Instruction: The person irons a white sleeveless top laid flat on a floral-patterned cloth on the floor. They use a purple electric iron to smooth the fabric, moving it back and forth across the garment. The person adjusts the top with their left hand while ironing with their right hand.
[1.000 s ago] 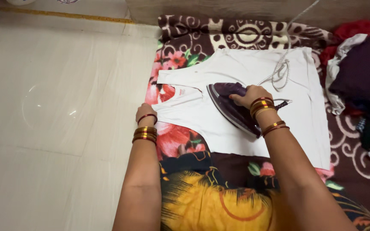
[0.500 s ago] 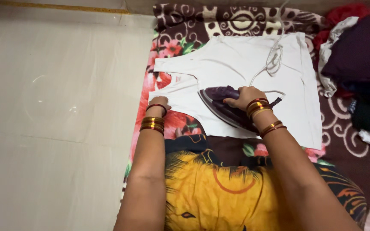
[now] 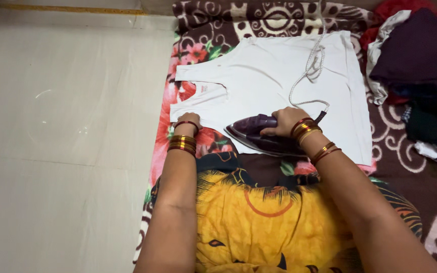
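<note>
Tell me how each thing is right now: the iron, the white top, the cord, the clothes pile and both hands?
Iron: flat on the near edge of the white top, gripped by the handle.
White top: spread flat on the flowered blanket.
Cord: loose and looped across the top.
Clothes pile: heaped unfolded, right of the top.
Right hand: closed on the iron's handle.
Left hand: pressing down the top's strap edge.

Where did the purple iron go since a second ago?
The right hand slid the purple iron from the middle of the white vest toward its near edge. The left hand still pins the shoulder strap; the cord still lies on the vest.
</note>
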